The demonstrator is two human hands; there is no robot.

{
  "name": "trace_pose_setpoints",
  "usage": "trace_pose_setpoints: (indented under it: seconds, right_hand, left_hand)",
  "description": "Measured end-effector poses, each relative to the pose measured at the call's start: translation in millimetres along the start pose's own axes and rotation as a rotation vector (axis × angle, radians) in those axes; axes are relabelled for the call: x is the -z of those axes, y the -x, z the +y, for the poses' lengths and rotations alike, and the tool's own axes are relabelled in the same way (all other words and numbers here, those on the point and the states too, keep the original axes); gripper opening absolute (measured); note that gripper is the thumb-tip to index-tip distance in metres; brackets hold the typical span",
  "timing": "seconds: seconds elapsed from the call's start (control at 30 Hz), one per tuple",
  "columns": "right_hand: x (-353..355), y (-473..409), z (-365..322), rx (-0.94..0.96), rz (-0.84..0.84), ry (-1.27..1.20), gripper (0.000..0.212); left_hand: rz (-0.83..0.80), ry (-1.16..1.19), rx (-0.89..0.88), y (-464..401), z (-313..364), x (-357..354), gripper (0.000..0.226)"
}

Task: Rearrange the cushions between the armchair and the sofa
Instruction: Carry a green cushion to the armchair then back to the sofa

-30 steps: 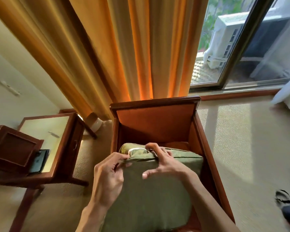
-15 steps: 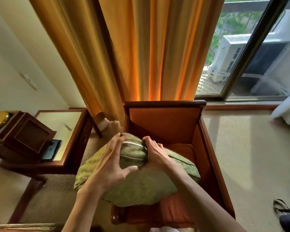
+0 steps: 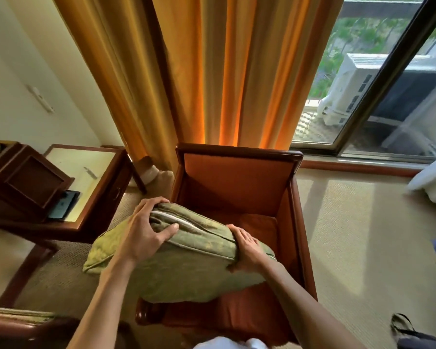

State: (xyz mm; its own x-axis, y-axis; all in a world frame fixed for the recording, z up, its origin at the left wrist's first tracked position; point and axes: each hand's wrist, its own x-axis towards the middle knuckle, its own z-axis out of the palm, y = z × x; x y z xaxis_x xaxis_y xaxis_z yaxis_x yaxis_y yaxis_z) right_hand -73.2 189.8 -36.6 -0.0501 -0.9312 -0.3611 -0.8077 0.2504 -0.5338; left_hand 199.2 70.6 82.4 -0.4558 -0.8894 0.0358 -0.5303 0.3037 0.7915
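The green cushion (image 3: 186,268) is being held above the armchair (image 3: 239,177), tilted, with its left corner jutting out past the armchair's left arm. The left hand (image 3: 146,230) is clamping the cushion's far edge, fingers curled over the top and thumb pressing into the fabric by the pale piping. The right hand (image 3: 247,250) is gripping the cushion's right end, fingers wrapped over it. Inside the armchair, an orange seat pad (image 3: 257,222) is lying under the cushion. Left of the armchair, a wooden table (image 3: 96,197) is carrying a dark box (image 3: 23,182) and a phone (image 3: 63,204). Behind the armchair, orange curtains (image 3: 212,71) are hanging beside a glass door (image 3: 388,96). Beige carpet (image 3: 363,235) is spreading right of the armchair.
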Motion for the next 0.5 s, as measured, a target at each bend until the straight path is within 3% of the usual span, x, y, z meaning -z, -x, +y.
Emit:
trace_pose_setpoints:
  seconds: [0.17,0.27,0.33,0.43,0.5]
  right_hand:
    - [0,2,71,-0.121,-0.200,0.059,0.132]
    - [26,-16,55,-0.063,-0.296,0.005,0.141]
    - [56,-23,27,0.088,-0.313,-0.072,0.143]
    - [99,-13,-41,0.384,-0.166,-0.171,0.138]
    - [116,-10,-73,0.476,0.010,-0.038,0.131]
  left_hand:
    - [-0.038,-0.018,0.052,4,23,-20,0.069]
    - [0.016,0.001,0.092,3,44,-45,0.077]
    - [0.011,0.084,0.155,5,62,-58,0.080]
    - [-0.041,0.345,0.210,-6,89,-88,0.074]
    - [-0.015,0.493,0.215,-20,100,-103,0.073]
